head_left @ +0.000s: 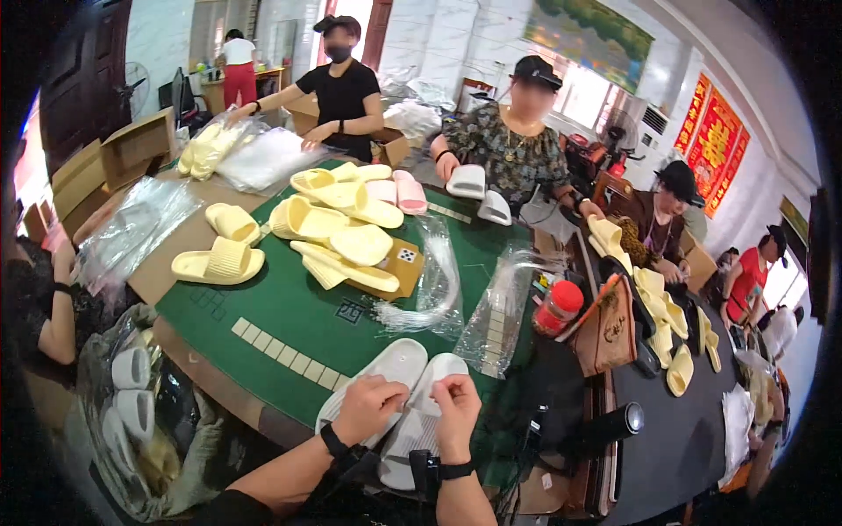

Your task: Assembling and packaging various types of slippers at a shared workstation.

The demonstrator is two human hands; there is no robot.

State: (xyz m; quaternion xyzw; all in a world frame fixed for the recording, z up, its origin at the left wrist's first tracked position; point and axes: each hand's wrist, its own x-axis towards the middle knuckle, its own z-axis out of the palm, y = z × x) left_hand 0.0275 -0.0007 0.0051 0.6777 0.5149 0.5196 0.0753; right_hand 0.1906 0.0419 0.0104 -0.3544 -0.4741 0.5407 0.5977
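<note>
Softly ribbed white foam slippers [399, 394]

Lighting: bright, even daylight indoors, entering mainly from a window [586, 95] at upper right, which is blown out to near white. Shadows: soft and short under the yellow slippers [219, 261] on the green surface [289, 316]. Glare: white streaks on the clear plastic bags [438, 280]; the white slippers [399, 386] near the hands are close to overexposed. Distortion: strong fisheye; walls and surface edges bow toward the rim, with a black vignette in all corners. Focus: centre sharp; figures at the far right rim small and smeared; faces blurred.
</note>
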